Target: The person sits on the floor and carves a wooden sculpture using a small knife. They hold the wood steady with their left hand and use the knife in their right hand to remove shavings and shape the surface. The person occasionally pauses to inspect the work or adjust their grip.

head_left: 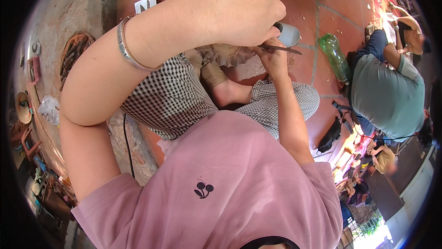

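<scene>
My left hand (251, 7) is at the top of the view, its back toward me and its fingers curled; what they close on is mostly hidden. Just below it, my right hand (275, 59) grips a thin, dark chisel (290, 50), whose flat end sticks out to the right. A carved, pale brown wooden piece (225, 55) lies by my crossed legs, partly covered by my left forearm. Next to both hands is a grey-white, cup-like round thing (289, 35).
A green plastic bottle (334, 55) stands on the red tiles to the right, beside a seated person in a grey-green shirt (386, 90). A black pouch (329, 136) lies nearer. At left are a round basket of dark tools (76, 58) and a clear plastic bag (49, 109).
</scene>
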The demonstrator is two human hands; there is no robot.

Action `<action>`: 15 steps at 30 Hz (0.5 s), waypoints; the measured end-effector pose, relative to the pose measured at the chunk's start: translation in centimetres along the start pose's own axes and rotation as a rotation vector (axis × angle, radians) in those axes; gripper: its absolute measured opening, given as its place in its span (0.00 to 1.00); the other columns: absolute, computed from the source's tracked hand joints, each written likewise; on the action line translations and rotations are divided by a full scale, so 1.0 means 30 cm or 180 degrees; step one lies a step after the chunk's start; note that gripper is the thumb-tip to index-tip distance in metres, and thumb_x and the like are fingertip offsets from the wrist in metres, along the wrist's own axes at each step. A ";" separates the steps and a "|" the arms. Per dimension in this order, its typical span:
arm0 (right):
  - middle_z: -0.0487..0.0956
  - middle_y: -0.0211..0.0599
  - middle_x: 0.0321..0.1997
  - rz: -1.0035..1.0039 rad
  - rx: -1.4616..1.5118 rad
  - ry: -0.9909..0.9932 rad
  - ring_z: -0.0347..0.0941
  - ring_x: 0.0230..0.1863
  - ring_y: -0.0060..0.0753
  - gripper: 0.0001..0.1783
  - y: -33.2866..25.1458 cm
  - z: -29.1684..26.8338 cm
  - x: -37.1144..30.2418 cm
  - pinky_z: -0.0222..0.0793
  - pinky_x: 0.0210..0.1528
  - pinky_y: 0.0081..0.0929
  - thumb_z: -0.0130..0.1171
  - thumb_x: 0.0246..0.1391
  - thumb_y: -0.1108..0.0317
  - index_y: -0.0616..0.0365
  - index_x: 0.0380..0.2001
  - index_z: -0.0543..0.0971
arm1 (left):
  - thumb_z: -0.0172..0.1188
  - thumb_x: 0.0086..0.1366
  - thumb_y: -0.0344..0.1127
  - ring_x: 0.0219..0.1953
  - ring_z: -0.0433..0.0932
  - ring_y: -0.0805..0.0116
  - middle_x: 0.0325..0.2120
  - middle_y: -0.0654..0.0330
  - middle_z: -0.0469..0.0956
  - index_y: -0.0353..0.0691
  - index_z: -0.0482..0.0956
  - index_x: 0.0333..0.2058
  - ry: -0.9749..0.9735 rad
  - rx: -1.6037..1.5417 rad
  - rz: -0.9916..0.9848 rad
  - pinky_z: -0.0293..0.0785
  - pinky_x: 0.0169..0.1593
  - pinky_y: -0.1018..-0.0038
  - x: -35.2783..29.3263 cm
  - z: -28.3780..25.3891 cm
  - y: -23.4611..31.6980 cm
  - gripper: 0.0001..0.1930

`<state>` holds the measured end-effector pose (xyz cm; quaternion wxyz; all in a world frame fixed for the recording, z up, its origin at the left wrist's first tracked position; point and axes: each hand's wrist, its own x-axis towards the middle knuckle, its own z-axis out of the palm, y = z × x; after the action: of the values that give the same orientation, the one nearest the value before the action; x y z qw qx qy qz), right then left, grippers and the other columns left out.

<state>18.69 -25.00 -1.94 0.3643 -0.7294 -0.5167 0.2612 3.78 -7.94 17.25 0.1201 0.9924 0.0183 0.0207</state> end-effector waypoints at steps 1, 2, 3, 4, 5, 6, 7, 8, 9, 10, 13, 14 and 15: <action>0.79 0.40 0.39 0.0033 -0.0051 0.0018 0.79 0.39 0.41 0.12 -0.012 0.000 -0.002 0.76 0.42 0.32 0.73 0.39 0.76 0.61 0.32 0.84 | 0.54 0.66 0.44 0.46 0.72 0.55 0.36 0.51 0.79 0.35 0.82 0.35 -0.0030 0.0008 -0.0002 0.65 0.48 0.60 0.000 -0.001 0.000 0.17; 0.79 0.39 0.38 -0.0151 -0.0002 0.0054 0.79 0.39 0.40 0.12 -0.007 0.008 -0.011 0.76 0.42 0.32 0.73 0.40 0.75 0.61 0.32 0.84 | 0.54 0.67 0.44 0.46 0.72 0.55 0.36 0.51 0.79 0.35 0.82 0.35 -0.0058 0.0016 -0.0004 0.65 0.48 0.60 -0.002 -0.003 0.000 0.17; 0.79 0.39 0.37 -0.0341 0.0041 0.0096 0.79 0.39 0.40 0.12 0.004 0.017 -0.020 0.76 0.41 0.31 0.74 0.40 0.75 0.61 0.32 0.84 | 0.54 0.67 0.44 0.46 0.72 0.55 0.36 0.51 0.79 0.35 0.82 0.35 -0.0048 0.0007 0.0008 0.65 0.48 0.60 0.000 -0.001 -0.005 0.17; 0.80 0.39 0.37 -0.0532 0.0085 0.0137 0.79 0.38 0.39 0.12 0.010 0.021 -0.024 0.76 0.41 0.31 0.74 0.41 0.74 0.61 0.32 0.84 | 0.54 0.67 0.44 0.47 0.72 0.55 0.36 0.51 0.79 0.35 0.83 0.36 -0.0038 -0.0002 0.0019 0.65 0.48 0.60 0.001 0.001 -0.009 0.17; 0.80 0.38 0.37 -0.0512 0.0054 0.0108 0.79 0.38 0.39 0.11 0.017 0.020 -0.014 0.76 0.41 0.31 0.74 0.41 0.73 0.61 0.32 0.84 | 0.54 0.67 0.44 0.46 0.72 0.56 0.36 0.51 0.79 0.35 0.83 0.36 0.0005 0.0039 0.0019 0.65 0.48 0.60 0.000 0.004 -0.009 0.17; 0.80 0.38 0.37 -0.0485 0.0022 0.0073 0.79 0.38 0.39 0.11 0.025 0.016 0.001 0.77 0.41 0.31 0.73 0.42 0.73 0.61 0.32 0.84 | 0.54 0.67 0.44 0.46 0.72 0.56 0.36 0.51 0.79 0.35 0.83 0.36 0.0046 0.0070 0.0018 0.65 0.48 0.61 0.000 0.013 -0.008 0.17; 0.80 0.37 0.37 -0.0458 -0.0011 0.0038 0.79 0.38 0.38 0.11 0.028 0.011 0.009 0.77 0.41 0.31 0.73 0.42 0.72 0.60 0.32 0.84 | 0.54 0.67 0.44 0.46 0.72 0.56 0.36 0.51 0.79 0.35 0.83 0.36 0.0087 0.0101 0.0016 0.65 0.48 0.61 -0.001 0.018 -0.008 0.17; 0.79 0.37 0.36 -0.0253 0.0081 -0.0039 0.79 0.38 0.38 0.11 0.026 0.000 0.013 0.77 0.41 0.31 0.73 0.42 0.72 0.60 0.32 0.84 | 0.54 0.67 0.44 0.46 0.72 0.56 0.36 0.51 0.79 0.35 0.83 0.35 0.0040 0.0083 0.0014 0.65 0.48 0.61 0.001 0.012 -0.008 0.17; 0.79 0.37 0.36 -0.0051 0.0176 -0.0123 0.79 0.38 0.38 0.11 0.010 -0.014 0.021 0.77 0.40 0.31 0.73 0.42 0.72 0.60 0.32 0.84 | 0.54 0.67 0.44 0.46 0.72 0.56 0.36 0.51 0.79 0.35 0.83 0.35 -0.0010 0.0065 0.0005 0.65 0.48 0.61 0.000 0.001 -0.007 0.17; 0.79 0.37 0.36 0.0152 0.0270 -0.0205 0.79 0.38 0.38 0.11 0.001 -0.021 0.024 0.77 0.40 0.31 0.74 0.42 0.72 0.60 0.32 0.84 | 0.54 0.67 0.44 0.46 0.72 0.56 0.36 0.51 0.79 0.35 0.83 0.35 -0.0060 0.0046 -0.0003 0.65 0.48 0.61 0.000 -0.005 -0.007 0.17; 0.80 0.38 0.38 -0.0305 -0.0099 0.0091 0.79 0.38 0.39 0.11 0.001 0.005 -0.010 0.76 0.40 0.31 0.74 0.42 0.71 0.59 0.31 0.84 | 0.54 0.67 0.44 0.46 0.72 0.56 0.36 0.52 0.79 0.35 0.83 0.35 -0.0123 0.0100 0.0022 0.64 0.48 0.60 0.004 -0.004 -0.012 0.17; 0.81 0.39 0.38 -0.0315 -0.0269 0.0072 0.79 0.38 0.39 0.11 -0.007 0.009 -0.015 0.76 0.40 0.31 0.74 0.42 0.71 0.59 0.31 0.85 | 0.55 0.67 0.44 0.46 0.72 0.56 0.36 0.52 0.79 0.35 0.83 0.34 -0.0094 0.0058 0.0029 0.64 0.48 0.60 0.004 -0.002 -0.012 0.16; 0.81 0.39 0.39 -0.0322 -0.0446 0.0057 0.80 0.39 0.40 0.11 -0.027 0.007 -0.014 0.76 0.41 0.31 0.74 0.42 0.71 0.59 0.31 0.85 | 0.55 0.67 0.44 0.46 0.72 0.56 0.36 0.52 0.79 0.35 0.83 0.34 -0.0060 0.0014 0.0041 0.64 0.48 0.61 0.002 -0.001 -0.013 0.16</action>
<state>17.92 -25.17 -1.42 0.3297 -0.7284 -0.5666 0.1991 3.84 -7.57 17.18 0.1180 0.9929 0.0108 0.0121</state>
